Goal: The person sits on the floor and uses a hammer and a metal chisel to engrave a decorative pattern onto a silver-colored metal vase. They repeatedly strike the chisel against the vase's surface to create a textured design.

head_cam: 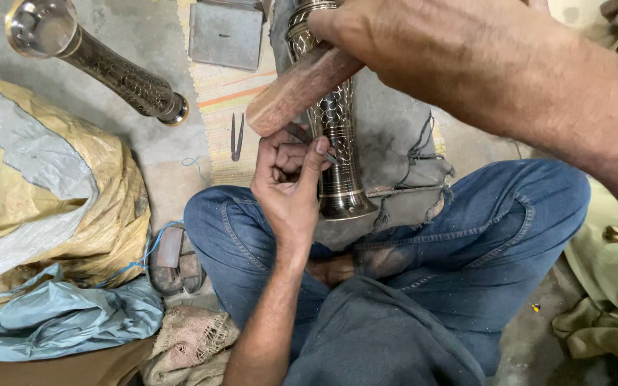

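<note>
Fingers (302, 161) pinching chisel (302, 134), mallet (302, 87) over vase (334, 121)

Your head camera, looking straight down.
You see close over your crossed legs (395, 236) and the floor (144, 43) ahead.
</note>
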Demonstrator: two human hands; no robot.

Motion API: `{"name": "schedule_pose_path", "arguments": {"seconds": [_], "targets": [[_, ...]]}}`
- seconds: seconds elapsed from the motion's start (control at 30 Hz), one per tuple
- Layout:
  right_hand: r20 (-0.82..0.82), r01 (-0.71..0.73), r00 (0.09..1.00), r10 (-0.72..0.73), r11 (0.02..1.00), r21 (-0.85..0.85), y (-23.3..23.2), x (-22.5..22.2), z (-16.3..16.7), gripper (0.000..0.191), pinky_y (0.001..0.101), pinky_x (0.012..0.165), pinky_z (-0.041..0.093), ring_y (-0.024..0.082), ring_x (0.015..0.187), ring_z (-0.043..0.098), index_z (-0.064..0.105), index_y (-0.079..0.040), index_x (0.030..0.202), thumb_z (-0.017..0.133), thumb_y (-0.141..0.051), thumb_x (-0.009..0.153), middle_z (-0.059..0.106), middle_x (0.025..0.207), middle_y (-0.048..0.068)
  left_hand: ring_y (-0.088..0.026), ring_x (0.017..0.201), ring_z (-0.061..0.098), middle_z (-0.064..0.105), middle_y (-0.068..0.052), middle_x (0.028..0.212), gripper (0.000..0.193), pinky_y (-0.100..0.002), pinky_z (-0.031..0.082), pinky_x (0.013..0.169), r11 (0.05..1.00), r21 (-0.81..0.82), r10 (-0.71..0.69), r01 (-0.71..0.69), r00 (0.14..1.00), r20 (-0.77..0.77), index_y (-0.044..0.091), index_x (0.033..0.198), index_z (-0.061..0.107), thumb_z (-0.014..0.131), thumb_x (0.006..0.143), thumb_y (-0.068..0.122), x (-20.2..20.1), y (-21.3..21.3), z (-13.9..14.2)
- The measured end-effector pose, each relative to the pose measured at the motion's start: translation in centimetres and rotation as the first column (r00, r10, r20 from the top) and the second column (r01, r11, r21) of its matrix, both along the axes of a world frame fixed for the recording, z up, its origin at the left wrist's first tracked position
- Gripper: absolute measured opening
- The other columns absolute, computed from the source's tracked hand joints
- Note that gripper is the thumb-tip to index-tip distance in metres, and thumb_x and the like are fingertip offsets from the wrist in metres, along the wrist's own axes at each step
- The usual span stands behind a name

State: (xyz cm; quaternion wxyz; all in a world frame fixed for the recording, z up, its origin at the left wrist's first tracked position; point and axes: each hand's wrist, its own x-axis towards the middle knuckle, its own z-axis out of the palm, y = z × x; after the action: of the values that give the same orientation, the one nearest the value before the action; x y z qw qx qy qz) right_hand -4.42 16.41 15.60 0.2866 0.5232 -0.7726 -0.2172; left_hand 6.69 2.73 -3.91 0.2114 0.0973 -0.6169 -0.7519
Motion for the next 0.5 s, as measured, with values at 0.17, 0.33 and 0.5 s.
{"name": "schedule_pose_path", "arguments": {"seconds": [0.17, 0.33, 0.5], "targets": [[0.010, -0.048, 0.999, 0.048, 0.999, -0.006, -0.7, -0.3, -0.4, 0.012, 0.0227, 0.056, 0.052, 0.009, 0.065, 0.066, 0.064, -0.016, 0.099, 0.073, -0.021, 0.092, 0.063, 0.075, -0.003, -0.012, 0.080, 0.070, 0.072, -0.009, 0.087, 0.028, -0.027, 0.059, 0.074, 0.994, -0.099, 0.036, -0.038, 0.999, -0.023, -0.004, 0.116, 0.058, 0.075, 0.098, 0.008, 0.0, 0.2, -0.2], [0.168, -0.068, 0.982, 0.086, 0.991, -0.112, -0.3, -0.9, -1.2, 0.025, 0.0266, 0.057, 0.054, 0.014, 0.063, 0.066, 0.065, -0.011, 0.102, 0.079, -0.024, 0.086, 0.063, 0.072, 0.001, -0.013, 0.083, 0.072, 0.067, -0.007, 0.086, 0.026, -0.029, 0.066, 0.075, 0.998, 0.054, 0.015, -0.014, 1.000, -0.012, -0.003, 0.119, 0.055, 0.070, 0.102, 0.009, 0.0, 0.3, 0.0], [0.143, -0.037, 0.988, 0.054, 0.992, -0.121, 0.2, -0.8, -1.4, 0.021, 0.0266, 0.053, 0.053, 0.015, 0.061, 0.066, 0.066, -0.009, 0.106, 0.079, -0.020, 0.092, 0.063, 0.072, 0.003, -0.014, 0.083, 0.073, 0.066, -0.008, 0.085, 0.028, -0.029, 0.065, 0.074, 0.999, 0.026, 0.025, -0.025, 1.000, -0.001, -0.003, 0.121, 0.053, 0.070, 0.102, 0.008, 0.0, 0.3, 0.1]]}}
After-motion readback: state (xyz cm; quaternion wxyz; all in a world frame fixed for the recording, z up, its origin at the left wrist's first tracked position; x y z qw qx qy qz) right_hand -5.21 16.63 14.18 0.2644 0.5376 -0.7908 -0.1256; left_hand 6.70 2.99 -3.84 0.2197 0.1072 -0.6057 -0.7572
